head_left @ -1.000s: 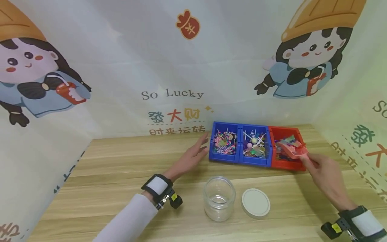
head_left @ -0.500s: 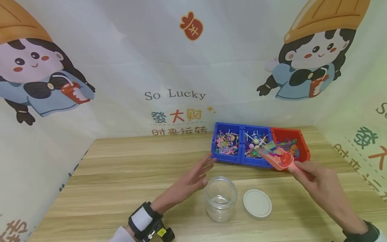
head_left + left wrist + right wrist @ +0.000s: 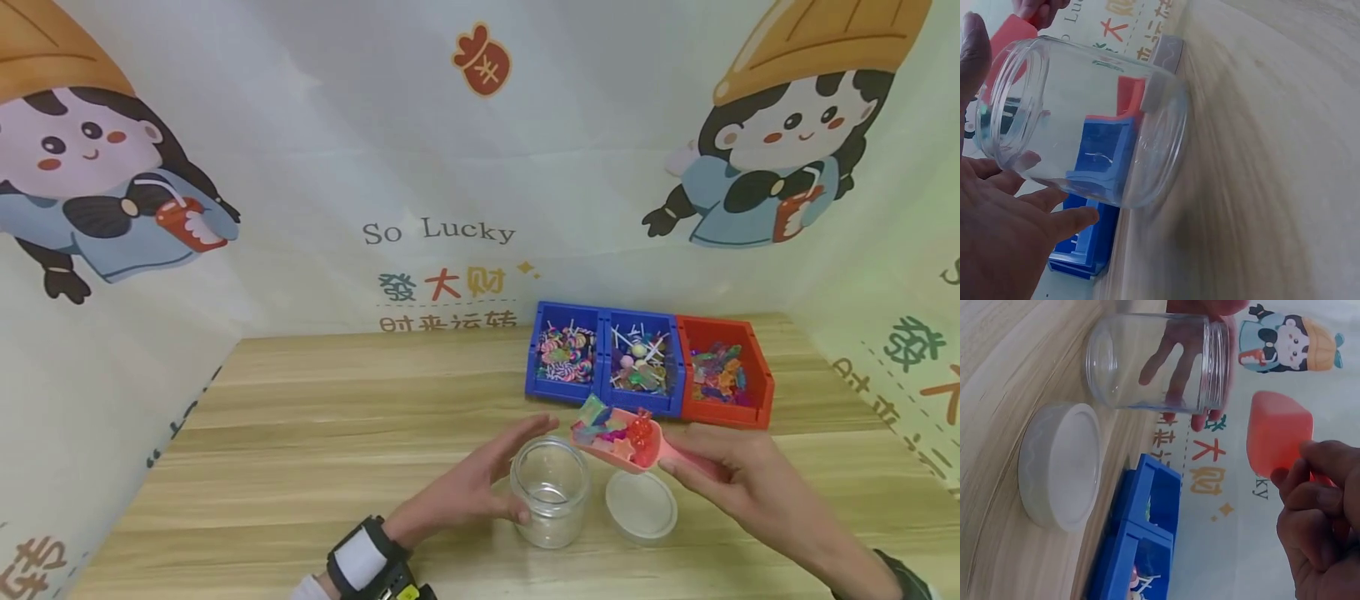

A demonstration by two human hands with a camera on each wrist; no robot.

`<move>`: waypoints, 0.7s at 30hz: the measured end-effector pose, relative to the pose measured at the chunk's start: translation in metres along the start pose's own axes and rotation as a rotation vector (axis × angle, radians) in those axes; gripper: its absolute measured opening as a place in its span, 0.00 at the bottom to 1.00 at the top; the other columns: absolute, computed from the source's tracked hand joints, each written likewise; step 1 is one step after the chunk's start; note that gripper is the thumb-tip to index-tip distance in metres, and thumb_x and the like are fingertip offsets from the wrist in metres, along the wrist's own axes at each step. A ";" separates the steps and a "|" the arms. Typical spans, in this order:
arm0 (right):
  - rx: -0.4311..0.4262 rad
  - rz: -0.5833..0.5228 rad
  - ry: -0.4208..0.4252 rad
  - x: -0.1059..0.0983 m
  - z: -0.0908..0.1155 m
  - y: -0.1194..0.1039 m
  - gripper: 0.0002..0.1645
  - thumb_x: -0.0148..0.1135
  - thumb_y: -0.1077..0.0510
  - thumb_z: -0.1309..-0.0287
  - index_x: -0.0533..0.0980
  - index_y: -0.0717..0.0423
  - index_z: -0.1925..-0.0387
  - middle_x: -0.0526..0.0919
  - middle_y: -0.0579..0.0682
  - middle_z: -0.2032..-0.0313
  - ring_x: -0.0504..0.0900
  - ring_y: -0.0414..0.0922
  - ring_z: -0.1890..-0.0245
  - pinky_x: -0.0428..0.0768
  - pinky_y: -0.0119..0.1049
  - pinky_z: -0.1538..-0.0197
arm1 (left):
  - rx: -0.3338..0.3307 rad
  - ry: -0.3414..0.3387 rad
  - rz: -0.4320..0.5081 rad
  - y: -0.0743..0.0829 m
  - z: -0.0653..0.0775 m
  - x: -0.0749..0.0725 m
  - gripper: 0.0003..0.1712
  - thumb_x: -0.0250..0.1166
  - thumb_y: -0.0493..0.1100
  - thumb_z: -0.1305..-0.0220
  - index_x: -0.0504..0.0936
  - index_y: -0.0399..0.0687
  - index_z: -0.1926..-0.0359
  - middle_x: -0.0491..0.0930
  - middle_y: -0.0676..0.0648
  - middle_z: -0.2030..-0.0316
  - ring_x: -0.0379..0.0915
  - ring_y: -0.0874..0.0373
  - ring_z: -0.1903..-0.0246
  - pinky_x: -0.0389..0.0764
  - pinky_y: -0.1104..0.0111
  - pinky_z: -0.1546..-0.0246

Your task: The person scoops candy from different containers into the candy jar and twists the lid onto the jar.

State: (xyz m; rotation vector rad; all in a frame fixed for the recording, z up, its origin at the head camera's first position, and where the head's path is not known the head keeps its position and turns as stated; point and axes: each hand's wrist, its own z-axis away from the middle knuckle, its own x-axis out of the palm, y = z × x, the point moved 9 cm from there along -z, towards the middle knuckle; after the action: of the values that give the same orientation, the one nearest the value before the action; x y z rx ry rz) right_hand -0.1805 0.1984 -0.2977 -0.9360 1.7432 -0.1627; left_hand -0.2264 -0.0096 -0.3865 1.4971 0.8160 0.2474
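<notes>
My right hand (image 3: 757,483) grips the handle of a pink scoop (image 3: 1279,434) filled with colourful wrapped and star-shaped candies (image 3: 615,433). The scoop is level, up above the table, just right of the glass jar's mouth. The clear jar (image 3: 551,521) stands upright and lidless, with nothing seen inside. Around its left side is my left hand (image 3: 465,492), thumb in front and fingers behind. Through the glass in the right wrist view, those fingers look spread and fairly straight; whether they touch the jar is unclear.
A white round lid (image 3: 641,508) lies right of the jar, partly under the scoop. Behind stand two joined blue bins (image 3: 637,402) with lollipop-like candies and a red bin (image 3: 723,412) with colourful candies. A printed cloth (image 3: 315,167) backs the wooden table (image 3: 337,392).
The loaded scoop has left the red bin, moving left and towards me to the jar. My left hand has come from beside the blue bins to the jar's left side.
</notes>
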 end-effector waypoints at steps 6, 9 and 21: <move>-0.103 -0.061 -0.086 0.012 -0.002 -0.012 0.13 0.67 0.59 0.44 0.84 0.49 0.56 0.82 0.35 0.70 0.69 0.28 0.74 0.67 0.23 0.79 | -0.015 0.015 -0.023 -0.002 -0.003 0.005 0.56 0.75 0.42 0.51 0.51 0.56 0.26 0.55 0.54 0.27 0.54 0.55 0.29 0.62 0.58 0.30; -0.155 -0.062 -0.144 0.017 -0.004 -0.016 0.10 0.65 0.59 0.43 0.83 0.48 0.58 0.76 0.32 0.75 0.67 0.26 0.76 0.68 0.22 0.78 | -0.035 0.049 -0.059 -0.003 -0.003 0.005 0.54 0.75 0.41 0.50 0.53 0.60 0.27 0.58 0.56 0.28 0.59 0.57 0.31 0.65 0.60 0.31; -0.223 0.050 -0.324 0.018 -0.023 -0.037 0.06 0.60 0.51 0.37 0.80 0.39 0.70 0.63 0.30 0.82 0.63 0.24 0.81 0.65 0.19 0.79 | -0.069 0.078 -0.086 -0.007 -0.002 0.004 0.49 0.72 0.45 0.47 0.55 0.62 0.28 0.66 0.55 0.33 0.64 0.55 0.34 0.68 0.58 0.33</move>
State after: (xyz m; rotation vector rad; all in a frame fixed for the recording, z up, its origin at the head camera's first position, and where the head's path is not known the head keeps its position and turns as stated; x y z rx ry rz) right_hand -0.1834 0.1532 -0.2824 -1.0161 1.5006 0.2099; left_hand -0.2264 -0.0064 -0.3939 1.3914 0.9228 0.2684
